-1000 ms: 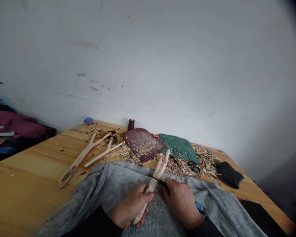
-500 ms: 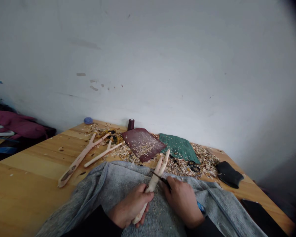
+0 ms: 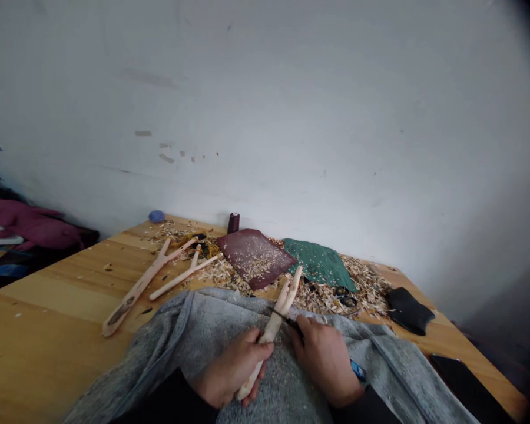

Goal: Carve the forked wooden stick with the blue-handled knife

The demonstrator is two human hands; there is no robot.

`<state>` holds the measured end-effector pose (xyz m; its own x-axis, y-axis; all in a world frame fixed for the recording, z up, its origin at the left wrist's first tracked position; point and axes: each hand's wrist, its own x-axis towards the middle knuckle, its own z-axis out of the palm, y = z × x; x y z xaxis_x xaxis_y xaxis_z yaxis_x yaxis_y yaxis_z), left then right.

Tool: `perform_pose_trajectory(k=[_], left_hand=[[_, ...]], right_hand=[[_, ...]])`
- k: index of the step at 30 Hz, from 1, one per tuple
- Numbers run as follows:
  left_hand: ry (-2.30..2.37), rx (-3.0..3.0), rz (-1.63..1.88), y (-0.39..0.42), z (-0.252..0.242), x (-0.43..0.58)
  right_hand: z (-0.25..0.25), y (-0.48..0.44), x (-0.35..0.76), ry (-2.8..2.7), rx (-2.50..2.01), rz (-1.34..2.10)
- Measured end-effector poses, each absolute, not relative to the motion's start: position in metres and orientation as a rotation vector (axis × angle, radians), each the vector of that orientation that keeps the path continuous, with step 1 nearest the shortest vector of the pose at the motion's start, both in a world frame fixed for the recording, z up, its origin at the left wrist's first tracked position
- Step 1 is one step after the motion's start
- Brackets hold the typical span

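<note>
My left hand (image 3: 241, 365) is wrapped round the lower part of a peeled forked stick (image 3: 272, 325), whose two prongs point up and away from me. In my right hand (image 3: 324, 359) is a knife (image 3: 284, 318) with a dark handle and a thin dark blade. The blade lies across the stick just below the fork. Beneath both hands spreads a grey cloth (image 3: 229, 318) sprinkled with fine wood bits. Something blue (image 3: 357, 369) shows beside my right wrist; its kind is unclear.
On the wooden table (image 3: 53, 330) lie a large forked stick (image 3: 136, 288) and a smaller one (image 3: 185, 275). Wood shavings (image 3: 366, 280) surround a maroon sheet (image 3: 256, 256) and a green sheet (image 3: 320, 265). A thread spool (image 3: 234, 222) stands by the wall. A black phone-like slab (image 3: 468, 383) lies right.
The knife blade has slid slightly down the stick, toward my left hand. Both hands keep their grip, and the view has shifted a little.
</note>
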<state>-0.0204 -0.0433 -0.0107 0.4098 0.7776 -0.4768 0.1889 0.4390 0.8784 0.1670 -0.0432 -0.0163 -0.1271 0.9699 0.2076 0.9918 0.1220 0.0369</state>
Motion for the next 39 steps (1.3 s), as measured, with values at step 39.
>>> perform_pose_trajectory(k=[39], left_hand=[[1.161, 1.093, 0.454, -0.0454, -0.0029, -0.0202]], right_hand=[[-0.0143, -0.0444, 0.164, -2.314, -2.008, -0.106]])
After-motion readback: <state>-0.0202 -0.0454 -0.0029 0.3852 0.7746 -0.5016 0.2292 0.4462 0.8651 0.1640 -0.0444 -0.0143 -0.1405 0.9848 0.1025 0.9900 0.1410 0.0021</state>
